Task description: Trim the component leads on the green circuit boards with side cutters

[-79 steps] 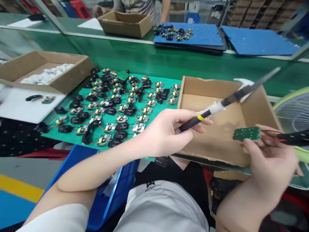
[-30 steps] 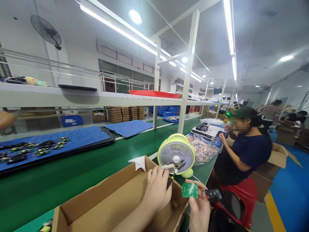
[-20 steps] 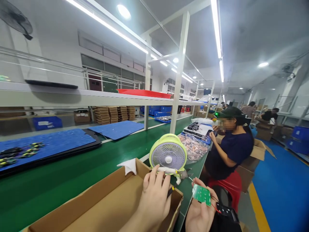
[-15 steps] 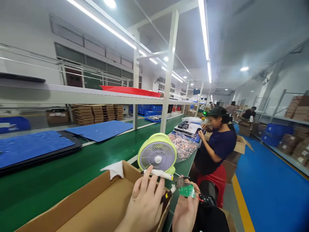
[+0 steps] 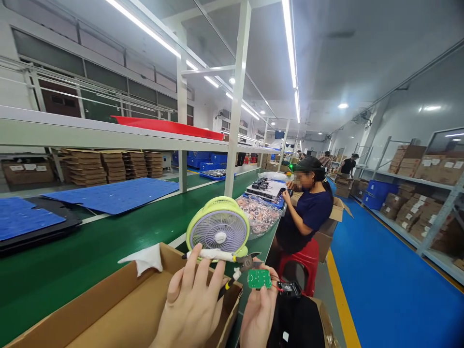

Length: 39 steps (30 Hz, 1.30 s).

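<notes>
My left hand (image 5: 192, 295) is closed around diagonal cutters (image 5: 248, 261), its back toward me. White wrapping covers the upper handle, while yellow and black show on the lower one. The handles are spread apart. My right hand (image 5: 258, 309) grips a small green circuit board (image 5: 259, 279) between thumb and fingers. The cutter jaws are just above the board's top edge; whether they touch it I cannot tell. Red and dark wires run from the board's right side to a black part (image 5: 290, 289). Behind the cutters stands a lime-green fan (image 5: 219, 232).
An open cardboard box (image 5: 119, 309) lies under my left hand, with white cloth (image 5: 145, 261) over its corner. Bagged copper-coloured parts (image 5: 259, 212) sit beyond the fan on the green bench (image 5: 152, 227). A co-worker (image 5: 308, 203) sits on a red stool (image 5: 302, 261) at the right.
The view has turned right, so the surroundings appear farther left. The circuit board now faces me more squarely. Both hands keep their holds, and the cutters stay beside the board.
</notes>
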Each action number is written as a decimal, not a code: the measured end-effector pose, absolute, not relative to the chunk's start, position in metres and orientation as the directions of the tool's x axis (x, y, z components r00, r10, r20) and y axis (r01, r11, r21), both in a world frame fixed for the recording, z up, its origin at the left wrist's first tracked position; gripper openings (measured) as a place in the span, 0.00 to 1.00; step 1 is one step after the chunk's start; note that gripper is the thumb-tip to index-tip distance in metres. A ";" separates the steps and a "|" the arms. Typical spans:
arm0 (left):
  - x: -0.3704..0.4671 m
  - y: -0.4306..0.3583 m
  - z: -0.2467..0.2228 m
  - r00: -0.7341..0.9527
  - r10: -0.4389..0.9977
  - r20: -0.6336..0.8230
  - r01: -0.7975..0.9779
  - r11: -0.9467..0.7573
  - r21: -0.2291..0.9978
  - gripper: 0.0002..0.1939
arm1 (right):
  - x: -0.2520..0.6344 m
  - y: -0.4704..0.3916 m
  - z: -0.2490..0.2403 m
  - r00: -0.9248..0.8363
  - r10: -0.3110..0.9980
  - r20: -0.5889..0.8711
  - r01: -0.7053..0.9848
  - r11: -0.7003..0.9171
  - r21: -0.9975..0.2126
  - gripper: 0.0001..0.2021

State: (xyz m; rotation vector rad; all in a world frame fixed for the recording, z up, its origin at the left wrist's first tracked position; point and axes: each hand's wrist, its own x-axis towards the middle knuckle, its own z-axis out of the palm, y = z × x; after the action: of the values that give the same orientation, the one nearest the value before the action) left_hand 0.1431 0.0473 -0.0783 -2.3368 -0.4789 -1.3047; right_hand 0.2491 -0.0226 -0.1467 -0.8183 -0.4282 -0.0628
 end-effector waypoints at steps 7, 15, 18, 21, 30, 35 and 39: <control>0.143 0.050 -0.073 0.492 0.233 0.839 0.550 -0.830 -0.092 0.17 | 0.249 -0.029 -0.138 0.896 0.177 0.407 0.167 0.715 -0.679 0.13; 0.132 0.064 -0.048 0.504 0.320 0.802 0.625 -0.777 -0.082 0.11 | 0.245 -0.020 -0.118 0.619 0.505 0.601 0.104 0.706 -0.701 0.18; 0.109 0.057 -0.038 0.487 0.389 0.782 0.655 -0.755 -0.032 0.12 | 0.252 -0.015 -0.101 0.434 0.663 0.610 0.161 0.610 -0.776 0.20; 0.070 0.039 -0.042 0.465 0.484 0.741 0.656 -0.751 0.080 0.12 | 0.262 -0.014 -0.085 0.216 0.821 0.529 0.194 0.495 -0.847 0.20; -0.012 -0.041 -0.066 0.295 0.776 0.558 0.801 -0.519 0.299 0.13 | 0.267 -0.012 -0.070 -0.246 0.935 0.256 0.058 0.278 -0.959 0.21; -0.006 -0.058 -0.067 0.287 0.828 0.481 0.850 -0.452 0.271 0.16 | 0.261 -0.010 -0.076 -0.318 0.929 0.191 -0.044 0.187 -0.981 0.23; 0.002 -0.055 -0.069 0.329 0.873 0.360 0.856 -0.437 0.276 0.17 | 0.266 -0.012 -0.077 -0.287 0.944 0.161 -0.063 0.149 -0.987 0.24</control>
State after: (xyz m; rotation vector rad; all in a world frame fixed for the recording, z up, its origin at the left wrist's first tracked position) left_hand 0.0022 -0.0553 -0.0687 -2.5902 -1.6858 -0.7387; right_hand 0.2659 -0.0115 -0.0768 -0.9069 -1.4610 1.3171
